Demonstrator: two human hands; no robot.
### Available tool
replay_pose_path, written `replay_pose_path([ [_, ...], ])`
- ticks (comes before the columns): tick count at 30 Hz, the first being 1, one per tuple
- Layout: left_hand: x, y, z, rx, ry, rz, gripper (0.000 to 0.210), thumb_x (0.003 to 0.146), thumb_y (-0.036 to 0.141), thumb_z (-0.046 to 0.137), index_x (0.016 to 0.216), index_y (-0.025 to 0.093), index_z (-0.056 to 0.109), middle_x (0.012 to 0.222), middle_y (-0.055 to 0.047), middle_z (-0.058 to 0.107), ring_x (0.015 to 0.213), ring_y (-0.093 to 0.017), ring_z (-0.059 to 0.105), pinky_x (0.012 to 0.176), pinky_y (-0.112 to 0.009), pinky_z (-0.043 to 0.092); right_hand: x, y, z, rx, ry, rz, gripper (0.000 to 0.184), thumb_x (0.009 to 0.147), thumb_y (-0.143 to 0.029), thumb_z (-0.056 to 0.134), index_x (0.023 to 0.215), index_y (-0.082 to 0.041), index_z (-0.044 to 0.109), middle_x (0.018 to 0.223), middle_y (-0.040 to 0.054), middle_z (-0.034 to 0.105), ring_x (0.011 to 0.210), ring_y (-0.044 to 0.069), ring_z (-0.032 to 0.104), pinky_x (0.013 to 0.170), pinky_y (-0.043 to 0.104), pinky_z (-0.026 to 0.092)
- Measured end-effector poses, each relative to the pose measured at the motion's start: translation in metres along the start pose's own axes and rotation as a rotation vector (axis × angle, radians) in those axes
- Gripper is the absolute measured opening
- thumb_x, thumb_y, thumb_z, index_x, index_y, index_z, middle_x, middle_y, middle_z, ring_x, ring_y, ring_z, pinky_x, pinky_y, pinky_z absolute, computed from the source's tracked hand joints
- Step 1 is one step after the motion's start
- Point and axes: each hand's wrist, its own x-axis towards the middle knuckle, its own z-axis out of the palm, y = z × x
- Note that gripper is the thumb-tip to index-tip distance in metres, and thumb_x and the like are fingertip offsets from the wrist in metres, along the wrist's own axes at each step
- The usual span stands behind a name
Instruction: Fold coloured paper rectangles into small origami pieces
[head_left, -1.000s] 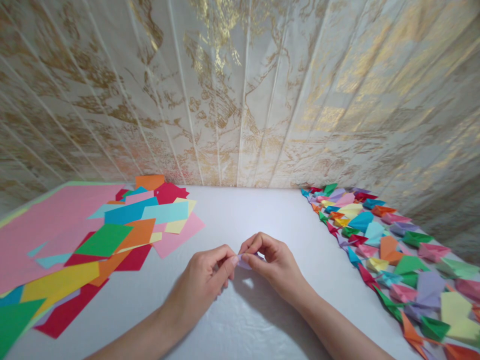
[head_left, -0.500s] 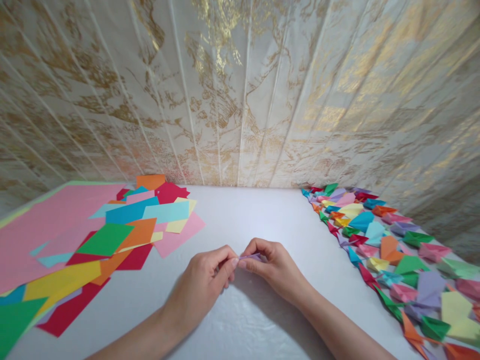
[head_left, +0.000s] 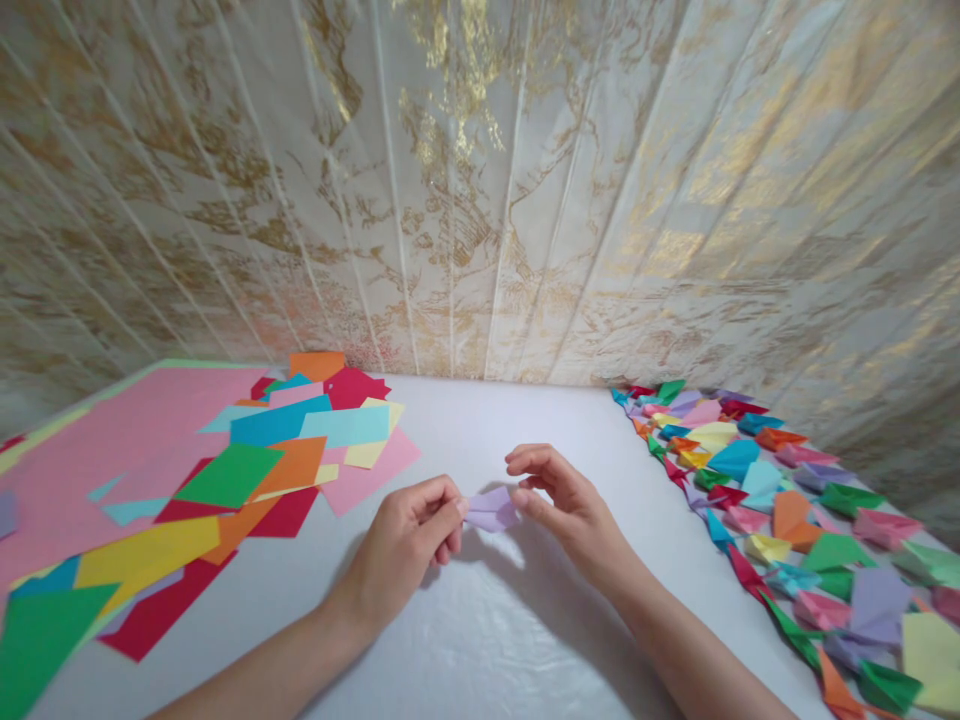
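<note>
A small folded piece of lilac paper (head_left: 492,510) is pinched between the thumb and fingers of my left hand (head_left: 421,525), just above the white table. It sticks out to the right, its creased flap facing up. My right hand (head_left: 564,500) has its fingers apart, curved around the paper's right end. The right thumb is close to that end; whether it touches I cannot tell. The paper's left tip is hidden inside my left hand.
Loose coloured paper squares (head_left: 229,475) overlap on the left over a large pink sheet (head_left: 75,480). Rows of folded paper shapes (head_left: 757,485) cover the right side. Behind the white table (head_left: 450,430) hangs a gold-patterned curtain (head_left: 465,200).
My right hand has let go of the lilac paper and its fingers have lifted and spread. More of the paper now shows. My left hand keeps its pinch. The view has shifted slightly.
</note>
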Motion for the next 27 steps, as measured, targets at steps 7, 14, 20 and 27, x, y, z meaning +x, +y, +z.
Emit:
replay_pose_path([
  [7, -0.007, -0.005, 0.01, -0.019, -0.031, -0.005, 0.032, 0.089, 0.043, 0.052, 0.067, 0.02, 0.052, 0.057, 0.004, 0.054, 0.053, -0.011, 0.049, 0.052, -0.022, 0.038, -0.011, -0.002, 0.027, 0.197, -0.115, 0.178, 0.024, 0.075, -0.04, 0.081, 0.084, -0.02, 0.072, 0.085, 0.0018, 0.063, 0.078, 0.016, 0.057, 0.072, 0.028, 0.043],
  [14, -0.007, -0.01, 0.014, 0.069, 0.002, 0.042, 0.02, 0.09, 0.041, 0.056, 0.095, 0.021, 0.06, 0.082, 0.0, 0.064, 0.072, -0.015, 0.061, 0.056, -0.022, 0.045, -0.011, -0.001, 0.03, 0.225, -0.031, 0.341, 0.036, 0.064, -0.043, 0.086, 0.081, -0.017, 0.068, 0.07, -0.001, 0.065, 0.061, 0.012, 0.053, 0.059, 0.024, 0.038],
  [20, -0.002, -0.01, 0.013, 0.119, 0.076, 0.228, 0.006, 0.086, 0.027, 0.063, 0.083, 0.022, 0.063, 0.082, 0.004, 0.065, 0.075, -0.012, 0.064, 0.074, -0.022, 0.049, -0.01, 0.002, 0.027, 0.211, -0.019, 0.373, 0.031, 0.065, -0.038, 0.083, 0.083, -0.016, 0.069, 0.067, -0.0019, 0.062, 0.056, 0.01, 0.05, 0.055, 0.022, 0.035],
  [27, -0.002, -0.012, 0.012, 0.049, 0.154, 0.224, 0.003, 0.08, 0.025, 0.069, 0.08, 0.022, 0.069, 0.078, 0.004, 0.071, 0.075, -0.014, 0.066, 0.072, -0.02, 0.05, -0.012, -0.006, 0.029, 0.084, -0.009, 0.249, 0.018, 0.071, -0.029, 0.077, 0.085, -0.019, 0.069, 0.073, -0.0019, 0.065, 0.066, 0.013, 0.054, 0.062, 0.024, 0.04],
])
